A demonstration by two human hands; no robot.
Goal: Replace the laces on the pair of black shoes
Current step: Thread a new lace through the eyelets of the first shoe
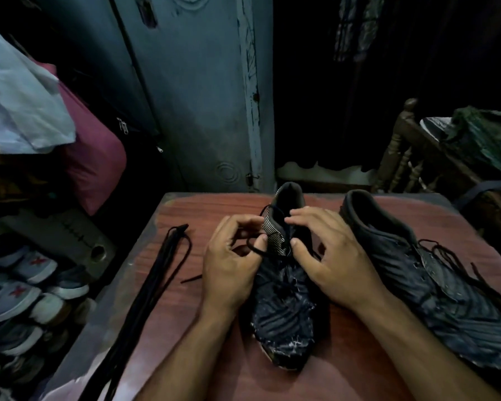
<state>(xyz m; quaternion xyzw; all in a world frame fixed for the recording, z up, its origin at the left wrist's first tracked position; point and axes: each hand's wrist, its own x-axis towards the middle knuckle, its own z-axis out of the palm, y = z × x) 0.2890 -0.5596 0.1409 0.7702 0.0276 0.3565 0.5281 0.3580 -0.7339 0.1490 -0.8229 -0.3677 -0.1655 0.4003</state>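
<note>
My left hand [232, 261] is curled in, thumb and forefinger pinching a loop of the old lace [253, 250] right at the top eyelets of the middle shoe [284, 299]. Just across that pinch, my right hand [327, 253] rests on the other side of the shoe's collar, fingers spread and bent over the opening, thumb pressed near the striped tongue [274, 235]; it steadies the shoe rather than closing round anything, as far as I can see. The lace runs up from my pinch and arcs over the collar behind my fingertips.

Where are we? Early, I'd say. Below my pinch, towards me, the lace looks threaded down the front of this shoe, though it's dark and I can't count the rows. Well off to the right of my right hand, the second shoe [434, 279] sits on the table [185, 215] with its own lace [457, 261] loose and trailing but in the eyelets. To the left of my left hand, a bundle of long black laces [148, 285] lies stretched out untouched, presumably the replacements.

So, by my reckoning: neither shoe stripped yet, no fresh lace in. Left to do: pull this one free, unlace the other, then thread both anew.
</note>
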